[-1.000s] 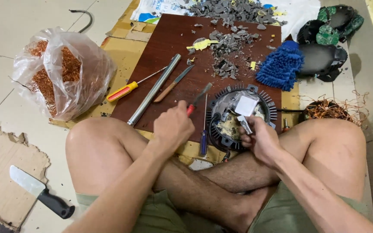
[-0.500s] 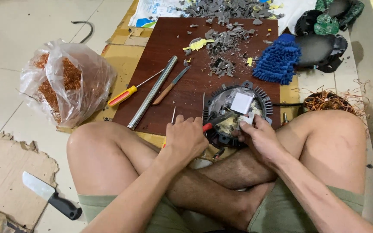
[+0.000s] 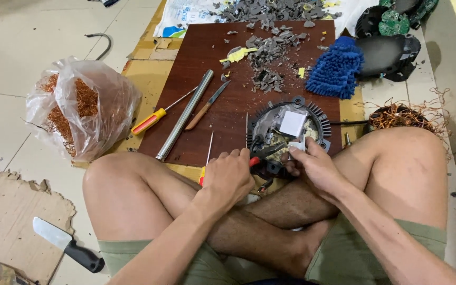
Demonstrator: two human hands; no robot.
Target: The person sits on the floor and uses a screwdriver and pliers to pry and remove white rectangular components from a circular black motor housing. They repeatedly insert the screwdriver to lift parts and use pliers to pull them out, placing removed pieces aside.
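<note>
Head view: plastic bag (image 3: 83, 105) holds copper wire (image 3: 83, 100); hands grip pliers (image 3: 262, 154), round housing (image 3: 288, 129).

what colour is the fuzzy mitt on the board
Bright blue; the mitt lies at the wooden board's far right, clearest in the head view.

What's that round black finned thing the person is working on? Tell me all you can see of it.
The round black part looks like a metal or plastic housing with short fins all around its rim. It lies flat at the near edge of a dark brown board, open side up, showing a white square piece and pale bits inside. The right hand rests on its near rim; the left hand presses a red-handled tool into it.
</note>
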